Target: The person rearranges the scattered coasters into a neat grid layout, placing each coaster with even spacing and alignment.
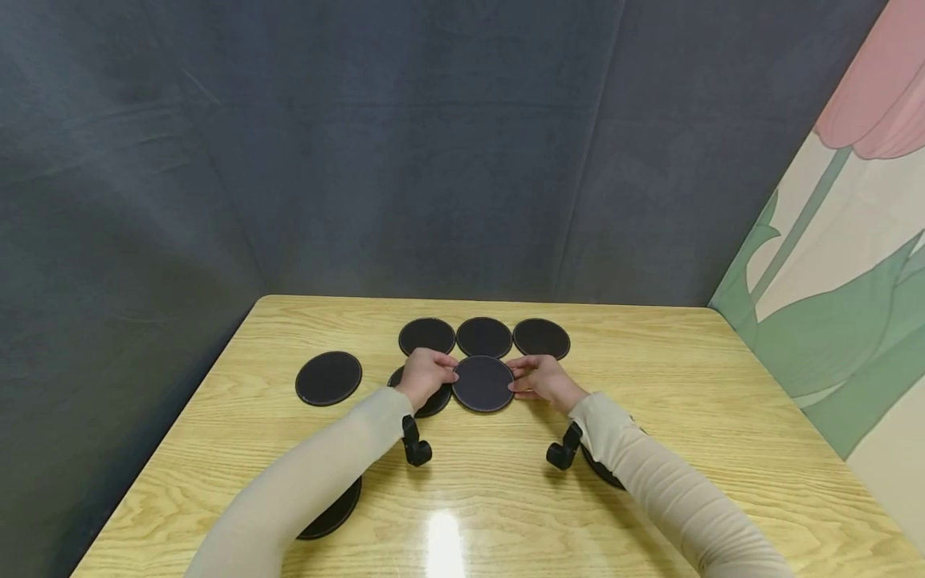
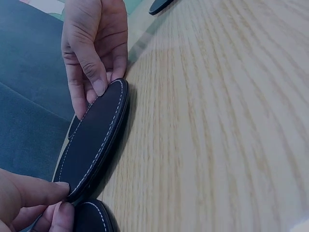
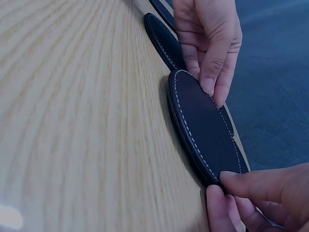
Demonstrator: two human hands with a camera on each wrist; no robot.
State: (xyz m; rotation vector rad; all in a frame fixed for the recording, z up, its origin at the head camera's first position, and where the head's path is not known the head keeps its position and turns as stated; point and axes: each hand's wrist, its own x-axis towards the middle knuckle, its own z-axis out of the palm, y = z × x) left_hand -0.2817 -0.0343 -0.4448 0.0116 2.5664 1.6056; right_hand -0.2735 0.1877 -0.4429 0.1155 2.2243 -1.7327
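Observation:
Between the two hands is a round black coaster [image 1: 482, 384] with pale stitching round its rim. My left hand [image 1: 428, 376] pinches its left edge, thumb on top and fingers underneath. The opposite edge is pinched by my right hand [image 1: 545, 379]. In the right wrist view the held coaster [image 3: 200, 123] sits slightly above the wood, with a shadow below it. Another coaster [image 1: 433, 401] lies on the table, partly hidden under my left hand. Just behind, three coasters stand side by side in a row, the middle one [image 1: 484, 336] directly beyond the held one.
One coaster [image 1: 328, 378] lies apart at the left. Nearer the front, a coaster [image 1: 334, 514] is partly covered by the left sleeve, and another coaster [image 1: 603, 472] by the right sleeve. The wooden table [image 1: 650, 345] ends at a dark blue curtain [image 1: 433, 160] behind.

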